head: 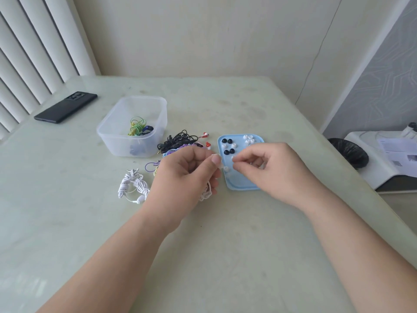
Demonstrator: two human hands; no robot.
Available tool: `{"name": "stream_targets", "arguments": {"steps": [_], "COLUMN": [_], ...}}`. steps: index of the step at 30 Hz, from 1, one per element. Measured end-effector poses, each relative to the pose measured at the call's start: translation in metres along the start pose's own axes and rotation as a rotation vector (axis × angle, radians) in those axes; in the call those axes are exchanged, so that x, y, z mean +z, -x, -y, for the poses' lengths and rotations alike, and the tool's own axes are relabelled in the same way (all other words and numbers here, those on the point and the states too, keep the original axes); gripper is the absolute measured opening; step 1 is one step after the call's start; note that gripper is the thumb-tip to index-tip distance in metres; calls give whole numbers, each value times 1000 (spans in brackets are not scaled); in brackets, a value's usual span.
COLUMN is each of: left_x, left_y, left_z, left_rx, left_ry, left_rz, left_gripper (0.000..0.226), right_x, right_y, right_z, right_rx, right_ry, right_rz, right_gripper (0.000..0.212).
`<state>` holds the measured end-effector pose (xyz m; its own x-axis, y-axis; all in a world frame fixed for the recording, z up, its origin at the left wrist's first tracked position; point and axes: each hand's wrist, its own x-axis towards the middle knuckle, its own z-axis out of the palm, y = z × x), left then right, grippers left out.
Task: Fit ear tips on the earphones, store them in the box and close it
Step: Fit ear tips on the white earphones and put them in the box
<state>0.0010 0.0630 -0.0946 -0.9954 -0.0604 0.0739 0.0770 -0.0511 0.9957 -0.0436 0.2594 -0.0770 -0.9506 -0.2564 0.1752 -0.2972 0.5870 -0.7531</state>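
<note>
From the head camera, we take the blue lid point(239, 185) as our landmark: a shallow, smooth plastic rectangle with rounded corners, lying flat on the pale green, glossy tabletop point(225, 245). On its far half sit small domed black ear tips point(227, 141) and white ear tips point(248, 138).

Over the lid's left edge, our left hand point(187, 175) is curled round a coil of white earphones point(206, 193), whose thin cord loops out below the fingers, with a small white end poking out by the thumb. Over the lid's middle, our right hand point(268, 170) pinches a pale ear tip point(234, 158) between thumb and forefinger, close to the left thumb.

Left of the lid lie tangled black earphones point(178, 141) and, nearer us, a wound white bundle point(133, 184). Farther left stands the clear box point(133, 127), translucent, rounded, lidless, with green-corded earphones point(137, 126) inside. Well to the far left of the lid rests a flat black phone point(65, 107).
</note>
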Motion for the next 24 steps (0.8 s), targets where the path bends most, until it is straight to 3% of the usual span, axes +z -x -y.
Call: {"name": "stream_targets", "arguments": {"steps": [3,8,14,24], "left_x": [-1,-4,-2,-1], "left_y": [-1,-2,-2,0], "left_z": [-1,-1,-1,-3], "left_rx": [-7,-19,-24,31], "left_ry": [41,79,106,99], "left_rz": [6,34,23,-13], "left_gripper": [16,12,13,11], "right_x": [6,9,10,14], "right_y": [3,2,3,5], "right_z": [13,16,21,22], "right_rx": [58,196,271,275], "right_ry": [-466,-822,-1022,-1092], "right_rz": [-6,18,59,144], "right_gripper": [10,17,16,20]}}
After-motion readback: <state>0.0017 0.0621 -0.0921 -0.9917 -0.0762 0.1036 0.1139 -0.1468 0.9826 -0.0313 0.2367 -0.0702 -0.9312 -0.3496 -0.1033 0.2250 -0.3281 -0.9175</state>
